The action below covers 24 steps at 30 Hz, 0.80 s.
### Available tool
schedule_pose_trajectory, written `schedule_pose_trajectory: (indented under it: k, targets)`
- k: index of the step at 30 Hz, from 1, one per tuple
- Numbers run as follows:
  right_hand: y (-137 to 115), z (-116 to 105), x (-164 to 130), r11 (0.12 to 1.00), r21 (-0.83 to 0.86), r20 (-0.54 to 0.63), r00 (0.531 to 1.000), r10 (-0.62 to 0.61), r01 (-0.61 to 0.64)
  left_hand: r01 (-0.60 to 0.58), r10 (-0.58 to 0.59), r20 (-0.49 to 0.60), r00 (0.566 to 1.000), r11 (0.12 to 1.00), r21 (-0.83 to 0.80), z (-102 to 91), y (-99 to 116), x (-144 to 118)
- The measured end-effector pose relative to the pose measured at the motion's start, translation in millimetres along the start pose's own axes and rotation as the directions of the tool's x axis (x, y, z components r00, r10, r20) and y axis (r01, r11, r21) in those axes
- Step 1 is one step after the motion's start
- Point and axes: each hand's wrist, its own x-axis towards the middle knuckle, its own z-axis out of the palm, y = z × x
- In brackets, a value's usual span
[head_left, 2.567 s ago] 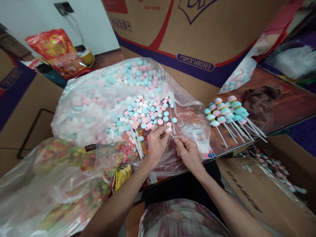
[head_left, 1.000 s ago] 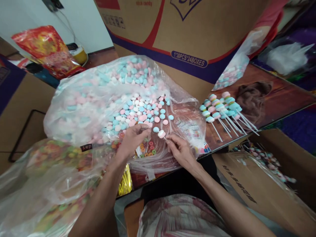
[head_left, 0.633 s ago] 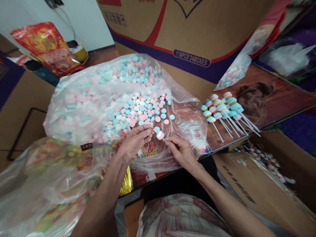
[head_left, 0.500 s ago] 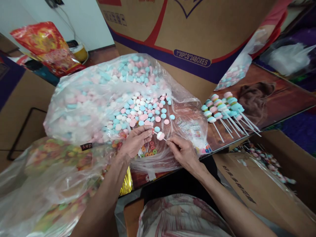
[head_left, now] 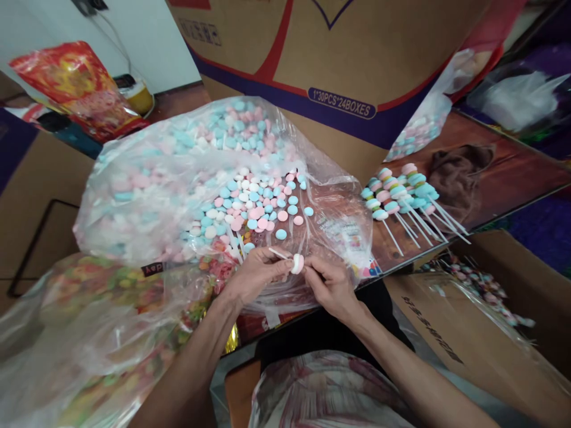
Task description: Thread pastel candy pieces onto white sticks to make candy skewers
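My left hand (head_left: 252, 278) and my right hand (head_left: 330, 287) meet over the near edge of a big clear bag of pastel candies (head_left: 147, 178). Between their fingertips is a thin white stick (head_left: 280, 254) with a pink-and-white candy (head_left: 297, 263) threaded on it. My right hand pinches the stick's near end, and my left fingers press the candy along the stick. Loose blue, pink and white candies (head_left: 259, 205) lie just beyond my hands. Spare white sticks (head_left: 235, 245) rest on the bag by my left hand.
Finished candy skewers (head_left: 404, 199) lie on the table to the right, beside a brown cloth (head_left: 464, 172). A large printed carton (head_left: 357, 77) stands behind. A bag of colourful ring candies (head_left: 89, 321) lies at the lower left; an open carton (head_left: 482, 321) at the lower right.
My left hand left the loose candies and came to the stick. Both hands drew nearer to me, and the candy sits further along the stick.
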Motion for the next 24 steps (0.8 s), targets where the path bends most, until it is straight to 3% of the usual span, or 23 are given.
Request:
schedule_pose_trajectory:
  k: [4, 7, 9, 11, 13, 15, 17, 22, 24]
  targets:
    - [4.3, -0.8, 4.3, 0.997, 0.023, -0.035, 0.996, 0.079, -0.078, -0.063, 0.069, -0.036, 0.997, 0.988, 0.141, 10.2, 3.8, 4.3]
    - [10.8, -7.0, 7.1, 0.986, -0.005, -0.129, 0.978, 0.162, -0.164, -0.197, 0.271, -0.134, 0.953, 0.893, 0.405, 8.7, 10.6, 16.7]
    - [15.1, -11.6, 7.1, 0.98, 0.01, -0.189, 0.962, 0.196, -0.198, -0.244, 0.448, -0.165, 0.879, 0.718, 0.652, 4.7, 14.2, 27.1]
    - [18.6, -14.6, 6.1, 0.976, 0.048, -0.224, 0.95, 0.216, -0.21, -0.212, 0.535, -0.093, 0.839, 0.481, 0.851, 0.9, 15.4, 36.1]
    - [21.1, -15.2, 5.0, 0.973, 0.078, -0.237, 0.944, 0.23, -0.218, -0.174, 0.519, 0.001, 0.855, 0.286, 0.942, -1.4, 14.0, 41.4]
    - [22.6, -13.9, 4.2, 0.969, 0.092, -0.244, 0.939, 0.244, -0.228, -0.17, 0.496, 0.052, 0.867, 0.196, 0.966, -2.5, 11.2, 42.6]
    - [23.5, -12.2, 3.9, 0.966, 0.105, -0.247, 0.935, 0.254, -0.235, -0.197, 0.5, 0.076, 0.863, 0.193, 0.961, -3.2, 9.7, 41.4]
    - [24.6, -11.1, 4.2, 0.966, 0.116, -0.242, 0.936, 0.255, -0.233, -0.221, 0.559, -0.071, 0.826, 0.437, 0.872, -4.5, 21.1, 46.6]
    - [24.7, -11.2, 4.3, 0.968, 0.104, -0.243, 0.938, 0.248, -0.229, -0.218, 0.584, -0.103, 0.805, 0.452, 0.865, -4.5, 29.1, 56.7]
